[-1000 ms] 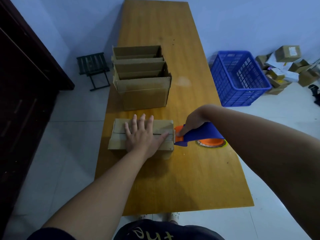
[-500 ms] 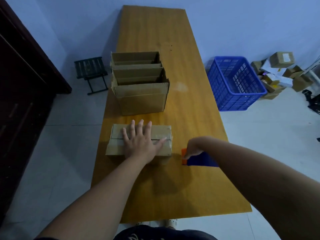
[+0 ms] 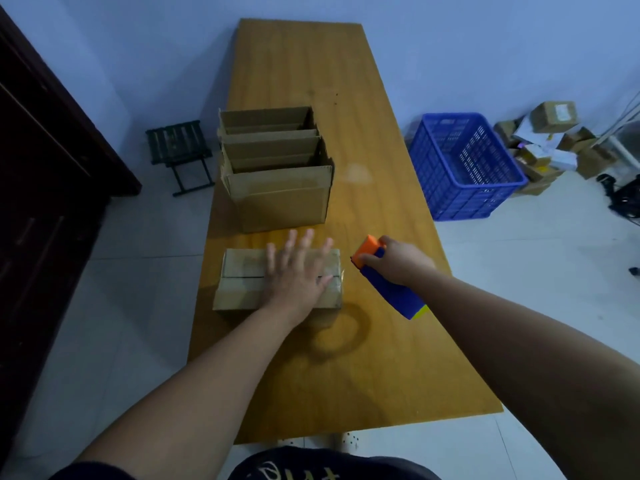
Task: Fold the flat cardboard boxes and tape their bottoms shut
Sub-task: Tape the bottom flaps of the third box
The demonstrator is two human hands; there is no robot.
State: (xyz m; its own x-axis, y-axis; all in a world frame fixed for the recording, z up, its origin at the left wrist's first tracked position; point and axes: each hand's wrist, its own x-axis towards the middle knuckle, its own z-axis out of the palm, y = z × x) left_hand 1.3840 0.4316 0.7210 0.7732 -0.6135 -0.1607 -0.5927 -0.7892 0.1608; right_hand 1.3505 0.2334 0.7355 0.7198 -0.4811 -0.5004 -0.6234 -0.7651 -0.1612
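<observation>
The box lies bottom-up near the left edge of the worktop, toward the near end, with its two bottom flaps meeting along a centre seam. The left hand rests flat on it, fingers spread and extended, palm pressing over the seam; it grips nothing. The right hand is closed around the tape dispenser, a blue body with an orange head, held clear of the worktop just beside the right end of the box and not touching it. A glossy strip appears to run along the seam, with a short tail at the right end; whether the strip is fully pressed down cannot be determined. The box is judged light, hollow and moderately stiff; the flaps will give under point pressure, so force is best spread by the flat palm. To lift or turn it, hold at the two short ends or along the folded edges, not at the flap centres. Three open boxes stand in a row directly behind, close to the far side of the box, and limit forward movement. A blue crate and a small stool stand on the floor, well apart from the work area.
</observation>
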